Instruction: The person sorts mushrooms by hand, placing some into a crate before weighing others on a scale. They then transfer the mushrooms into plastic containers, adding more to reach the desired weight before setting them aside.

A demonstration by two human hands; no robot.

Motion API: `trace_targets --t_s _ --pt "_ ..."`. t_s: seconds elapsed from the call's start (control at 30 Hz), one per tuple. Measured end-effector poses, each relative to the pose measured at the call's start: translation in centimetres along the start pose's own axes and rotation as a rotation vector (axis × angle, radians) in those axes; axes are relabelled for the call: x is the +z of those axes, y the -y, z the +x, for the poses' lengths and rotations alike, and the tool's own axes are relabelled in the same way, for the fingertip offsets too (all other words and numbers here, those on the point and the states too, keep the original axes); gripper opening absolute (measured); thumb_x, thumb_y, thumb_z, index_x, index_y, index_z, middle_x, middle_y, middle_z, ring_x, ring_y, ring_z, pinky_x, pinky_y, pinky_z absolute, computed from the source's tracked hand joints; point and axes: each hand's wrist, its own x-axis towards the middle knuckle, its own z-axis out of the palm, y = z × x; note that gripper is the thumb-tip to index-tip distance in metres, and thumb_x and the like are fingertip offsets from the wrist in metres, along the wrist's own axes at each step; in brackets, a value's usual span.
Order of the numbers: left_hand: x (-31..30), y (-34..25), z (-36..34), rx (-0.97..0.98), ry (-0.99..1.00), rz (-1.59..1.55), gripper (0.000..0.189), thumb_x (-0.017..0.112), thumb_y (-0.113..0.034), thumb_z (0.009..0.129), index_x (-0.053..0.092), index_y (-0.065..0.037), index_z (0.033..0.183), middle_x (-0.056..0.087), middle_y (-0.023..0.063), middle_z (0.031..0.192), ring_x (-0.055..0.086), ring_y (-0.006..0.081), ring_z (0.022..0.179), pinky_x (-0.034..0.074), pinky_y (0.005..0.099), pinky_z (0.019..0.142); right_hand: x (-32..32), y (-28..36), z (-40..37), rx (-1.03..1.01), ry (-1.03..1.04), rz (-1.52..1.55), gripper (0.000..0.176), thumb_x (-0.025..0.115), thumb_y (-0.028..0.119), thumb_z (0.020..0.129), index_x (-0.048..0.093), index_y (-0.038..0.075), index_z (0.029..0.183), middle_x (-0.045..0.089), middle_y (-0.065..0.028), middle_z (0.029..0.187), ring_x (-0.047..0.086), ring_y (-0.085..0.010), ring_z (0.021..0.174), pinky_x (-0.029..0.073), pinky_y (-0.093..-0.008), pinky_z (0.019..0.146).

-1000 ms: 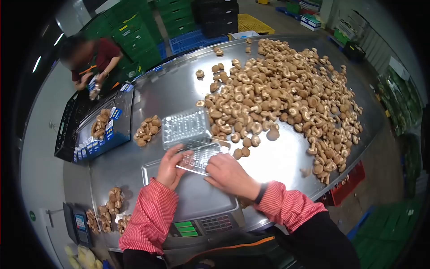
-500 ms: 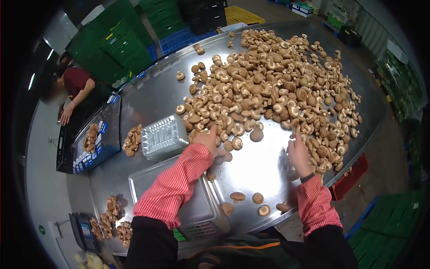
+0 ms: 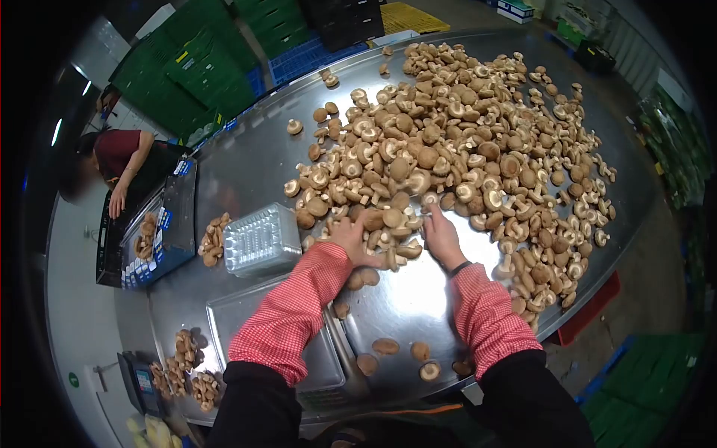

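Fingers of left hand (image 3: 349, 235), right hand (image 3: 442, 237) spread open on brown, pale-gilled mushrooms (image 3: 448, 142)

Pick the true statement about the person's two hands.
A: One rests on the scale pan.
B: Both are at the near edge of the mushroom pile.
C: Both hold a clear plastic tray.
B: the left hand and the right hand both lie on the near edge of the mushroom pile, while the clear trays sit unheld on the steel table.

Green crates (image 3: 200, 71) stand behind a steel table (image 3: 243, 160) on concrete floor (image 3: 653, 250).
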Motion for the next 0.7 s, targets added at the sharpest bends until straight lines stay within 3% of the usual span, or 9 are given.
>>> trace_targets --t_s 0.03,0.13,0.2,0.23,0.27,0.4,0.57,0.6,0.7 --pt "0.8 -0.4 0.4 0.045 -0.029 -0.151 0.134 0.094 -0.053 0.050 0.019 -0.015 0.155 0.047 0.0319 0.135 0.047 0.0474 0.127 0.038 0.0492 0.110 0.9 -0.1 0.2 -0.068 -0.049 -0.046 0.024 0.048 0.024 0.100 0.051 0.007 0.118 0.065 -0.0210 0.074 0.066 -0.0421 0.073 0.051 -0.0499 0.068" --pt "3.9 -1.9 0.9 0.131 -0.177 -0.536 0.134 0.095 -0.044 0.053 0.017 -0.005 0.154 0.047 0.0305 0.133 0.049 0.0447 0.125 0.039 0.0442 0.110 0.9 0.1 -0.4 0.113 -0.017 0.196 0.027 0.047 0.028 0.102 0.052 0.005 0.115 0.064 -0.0261 0.088 0.063 -0.0430 0.085 0.050 -0.0464 0.078" --pt "6.0 -4.5 0.0 0.130 -0.371 -0.700 0.132 0.095 -0.038 0.056 0.015 0.001 0.154 0.047 0.0296 0.133 0.050 0.0427 0.124 0.040 0.0417 0.108 0.9 -1.0 -1.2 0.131 -0.028 0.327 0.029 0.046 0.030 0.103 0.053 0.003 0.113 0.063 -0.0240 0.094 0.062 -0.0368 0.089 0.048 -0.0415 0.083" --pt "6.0 -5.6 -0.8 0.101 -0.366 -0.703 0.130 0.094 -0.037 0.059 0.015 0.001 0.154 0.047 0.0292 0.133 0.050 0.0427 0.124 0.040 0.0421 0.108 0.7 -1.0 -1.8 0.140 -0.036 0.395 0.031 0.046 0.031 0.104 0.054 0.003 0.112 0.063 -0.0230 0.097 0.061 -0.0337 0.091 0.047 -0.0390 0.086" --pt "6.2 -6.7 -1.8 0.073 -0.355 -0.705 0.127 0.093 -0.036 0.061 0.014 0.000 0.154 0.047 0.0288 0.134 0.049 0.0428 0.124 0.040 0.0425 0.108 0.5 -1.0 -2.8 0.173 -0.064 0.538 0.032 0.044 0.030 0.105 0.056 0.000 0.109 0.061 -0.0147 0.099 0.056 -0.0227 0.092 0.044 -0.0329 0.088" --pt "5.4 -9.6 -6.2 0.073 -0.375 -0.588 0.114 0.085 -0.032 0.072 0.013 -0.001 0.155 0.044 0.0283 0.138 0.047 0.0442 0.126 0.039 0.0450 0.109 -0.3 -0.8 -6.6 0.332 -0.134 0.781 0.033 0.039 0.028 0.108 0.058 0.000 0.108 0.059 -0.0052 0.096 0.053 -0.0136 0.089 0.045 -0.0288 0.084" --pt "1.8 -8.8 -11.2 0.054 -0.397 -0.661 0.106 0.081 -0.033 0.075 0.019 -0.001 0.155 0.043 0.0284 0.142 0.045 0.0424 0.132 0.037 0.0451 0.111 -2.3 -0.1 -11.4 0.360 -0.163 0.841 0.034 0.038 0.029 0.108 0.058 0.001 0.107 0.059 -0.0050 0.095 0.054 -0.0129 0.089 0.046 -0.0288 0.083" --pt "2.9 -7.2 -11.0 0.099 -0.534 -0.628 0.095 0.076 -0.036 0.083 0.022 -0.002 0.154 0.047 0.0276 0.140 0.049 0.0381 0.129 0.040 0.0433 0.109 -2.8 0.5 -12.0 0.330 -0.182 0.823 0.034 0.038 0.029 0.108 0.058 0.001 0.107 0.059 -0.0050 0.095 0.054 -0.0129 0.089 0.046 -0.0288 0.083" --pt "3.0 -6.0 -12.0 0.006 -0.449 -1.148 0.083 0.066 -0.039 0.093 0.023 -0.004 0.155 0.049 0.0262 0.139 0.052 0.0354 0.128 0.043 0.0403 0.106 -3.5 2.3 -13.5 0.295 -0.188 0.800 0.036 0.036 0.029 0.109 0.058 0.000 0.108 0.059 -0.0061 0.096 0.055 -0.0140 0.089 0.046 -0.0297 0.084"
